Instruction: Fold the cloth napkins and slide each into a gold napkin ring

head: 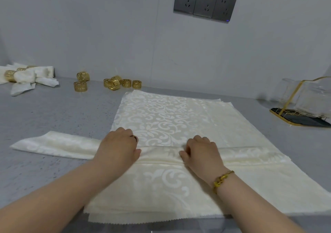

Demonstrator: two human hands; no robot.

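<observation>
Starting with what is obscured: the fingertips of both hands are tucked under the knuckles, so their contact with the cloth cannot be seen. The glass holder [304, 103] at 3 o'clock is cut off by the frame edge, and its contents are hard to make out. The finished napkins [26, 76] at 10 o'clock are also partly cropped; gold rings show on them. The near edge of the napkin stack [161, 121] at 6 o'clock is blurred.

The folded napkin [57, 145] lies as a narrow band across the stack, running from 9 o'clock to 3 o'clock. Its left end overhangs the stack and rests on the grey table [53, 110].

The left hand [118, 146] sits palm-down on the band at the stack's left edge. Its fingers curl over the far edge and its thumb points toward 3 o'clock. The right hand [202, 152] sits on the band near the stack's middle, fingers curled and thumb pointing toward 9 o'clock. Both hands grasp the band. Both forearms enter from 6 o'clock.

The loose gold napkin rings [114, 84] stand at 11 o'clock, well apart from both hands.
</observation>
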